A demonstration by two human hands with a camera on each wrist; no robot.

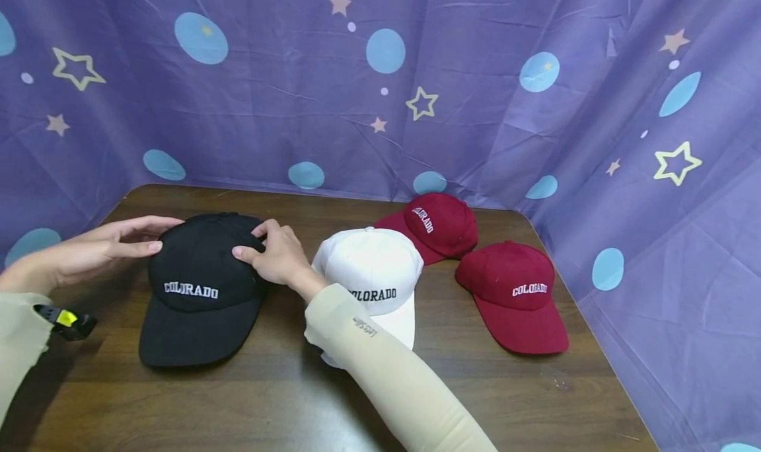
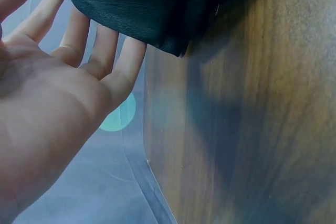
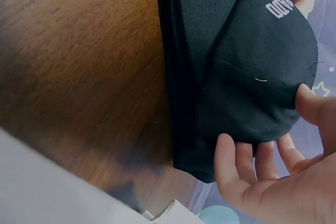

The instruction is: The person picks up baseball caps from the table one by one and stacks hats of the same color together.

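Observation:
A black baseball cap (image 1: 205, 267) with white COLORADO lettering sits at the left of the table, its brim toward me. My left hand (image 1: 104, 250) is at its left side, fingers extended along the crown and thumb against it. In the left wrist view, the left hand's palm (image 2: 52, 103) shows beside the dark cap edge (image 2: 131, 9), fingertips partly behind it. From the other side my right hand (image 1: 279, 250) holds the crown, thumb on top. The right wrist view shows its bent fingers (image 3: 226, 156) at the side of the black cap (image 3: 247, 87).
Right of the black cap stands a white COLORADO cap (image 1: 371, 260), partly covered by my right sleeve (image 1: 380, 353). Two dark red caps, one at the back (image 1: 442, 224) and one farther right (image 1: 514, 287), lie on the wooden table (image 1: 238, 406). A purple patterned curtain (image 1: 470, 62) surrounds it.

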